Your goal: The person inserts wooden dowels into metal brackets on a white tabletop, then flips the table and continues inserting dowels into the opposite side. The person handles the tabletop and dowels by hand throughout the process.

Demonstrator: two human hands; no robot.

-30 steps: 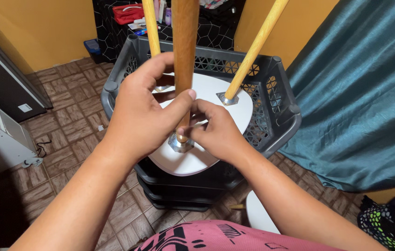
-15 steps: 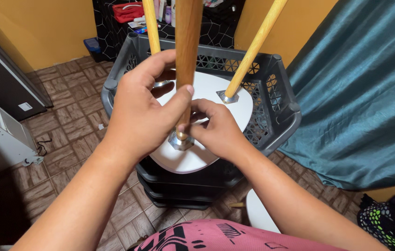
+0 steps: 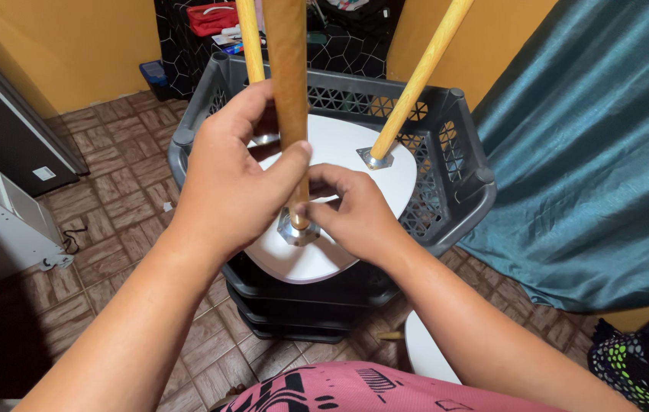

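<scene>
Bare forearms, no sleeves; a pink garment [image 3: 340, 389] with black print below.

Both forearms reach fwd from the bottom edge, bare, converging toward the middle. Left hand [image 3: 229, 179] is raised, back of hand up, fingers curled round w/ thumb [image 3: 288, 166] stretched across to the right, closed in a grip. Right hand [image 3: 355, 214] sits lower, just beside it, knuckles up, fingers bent inward toward the left, thumb tip near the left thumb. The 2 hands nearly touch.
</scene>
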